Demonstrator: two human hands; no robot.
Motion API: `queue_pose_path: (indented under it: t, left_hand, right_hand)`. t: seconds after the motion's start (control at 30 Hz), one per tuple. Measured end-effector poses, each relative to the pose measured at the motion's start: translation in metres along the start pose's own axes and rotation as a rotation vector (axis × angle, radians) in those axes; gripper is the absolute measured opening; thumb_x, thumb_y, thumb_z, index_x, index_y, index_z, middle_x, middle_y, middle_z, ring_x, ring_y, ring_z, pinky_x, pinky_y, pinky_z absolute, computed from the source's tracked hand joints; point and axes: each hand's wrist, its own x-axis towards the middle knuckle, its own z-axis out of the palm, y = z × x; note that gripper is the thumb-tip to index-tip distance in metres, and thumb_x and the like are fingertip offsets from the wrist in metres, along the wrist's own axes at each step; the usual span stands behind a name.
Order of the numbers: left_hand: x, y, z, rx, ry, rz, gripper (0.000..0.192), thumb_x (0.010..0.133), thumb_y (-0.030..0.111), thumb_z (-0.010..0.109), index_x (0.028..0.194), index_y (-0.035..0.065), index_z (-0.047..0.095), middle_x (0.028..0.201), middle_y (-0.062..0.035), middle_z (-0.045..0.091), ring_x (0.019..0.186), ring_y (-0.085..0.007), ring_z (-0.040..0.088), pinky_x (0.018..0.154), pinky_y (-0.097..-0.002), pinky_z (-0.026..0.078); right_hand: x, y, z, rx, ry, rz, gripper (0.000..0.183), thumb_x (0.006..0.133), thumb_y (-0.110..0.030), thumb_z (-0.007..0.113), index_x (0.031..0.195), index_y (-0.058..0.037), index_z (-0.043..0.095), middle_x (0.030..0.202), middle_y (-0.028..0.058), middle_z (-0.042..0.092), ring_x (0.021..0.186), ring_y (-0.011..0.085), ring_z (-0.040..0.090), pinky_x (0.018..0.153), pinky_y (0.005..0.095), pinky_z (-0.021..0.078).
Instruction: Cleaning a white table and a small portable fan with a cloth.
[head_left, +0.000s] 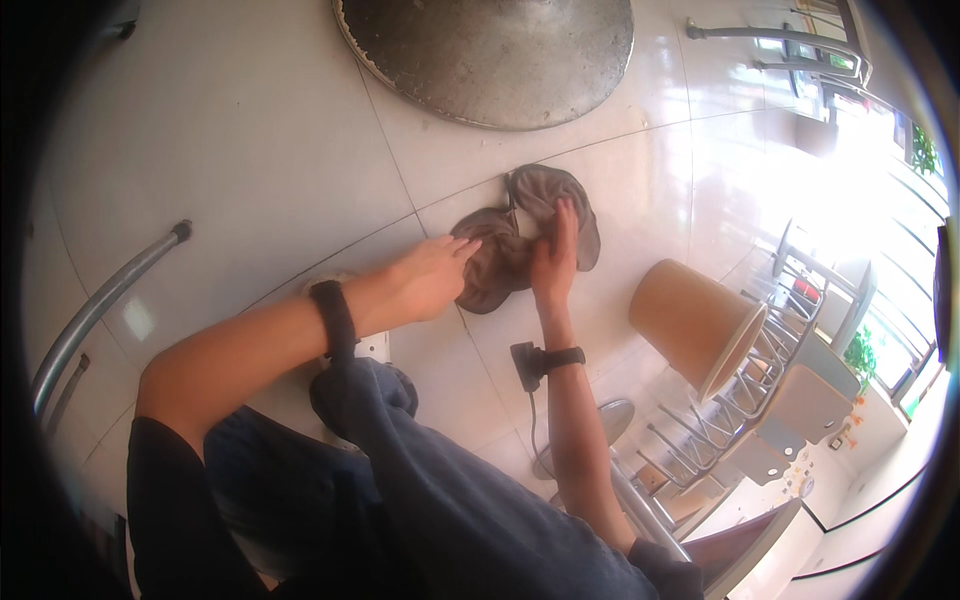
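Observation:
A crumpled brown cloth article (487, 259) with two rounded, puffy lobes lies on the pale tiled floor. My left hand (431, 277) reaches its left lobe, fingertips resting on the fabric. Whether the thumb pinches the cloth is hidden. My right hand (555, 259) lies on the other lobe with fingers extended, not closed around it. Between the lobes a small pale patch shows through. Both wrists wear dark bands. Near my right wrist is a black plug (529, 365) with a cable running down.
A round, worn metal base (487, 67) stands on the floor at the top. To the right is a tan bucket-like bin (690, 322), with chairs (795, 397) on metal legs beyond. A curved metal leg (105, 300) reaches the floor at left. Bright windows glare at right.

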Motion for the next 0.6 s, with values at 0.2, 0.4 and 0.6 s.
queue_pose_path:
  t: [0.2,0.4,0.6]
  left_hand:
    - [0.053,0.011,0.002,0.000,0.074,-0.014,0.039,0.080,0.012,0.055,0.115,-0.0025,0.065,0.147,-0.0210,0.037,0.134,-0.0260,0.039,0.108,-0.0349,0.031]
    - [0.121,0.026,-0.011,-0.024,0.141,-0.127,0.040,0.079,0.017,0.058,0.116,0.0007,0.065,0.149,-0.0183,0.037,0.133,-0.0227,0.040,0.105,-0.0322,0.031]
    - [0.127,0.015,-0.021,-0.108,0.156,-0.121,0.043,0.081,0.014,0.057,0.120,-0.0007,0.063,0.150,-0.0155,0.035,0.133,-0.0196,0.041,0.104,-0.0325,0.030]
  right_hand:
    - [0.045,0.091,-0.029,0.013,0.210,0.308,0.071,0.082,-0.006,0.052,0.145,0.0079,0.021,0.151,0.0260,0.024,0.142,0.0358,0.020,0.117,0.0383,0.0146]
    - [0.146,0.109,-0.066,0.087,0.110,0.577,0.089,0.071,0.001,0.050,0.149,0.0041,0.006,0.147,0.0248,0.028,0.138,0.0345,0.027,0.113,0.0349,0.0201]
    - [0.196,0.054,-0.064,0.195,0.106,0.648,0.088,0.068,0.002,0.049,0.149,-0.0040,0.016,0.143,0.0210,0.037,0.131,0.0320,0.040,0.106,0.0358,0.0332]
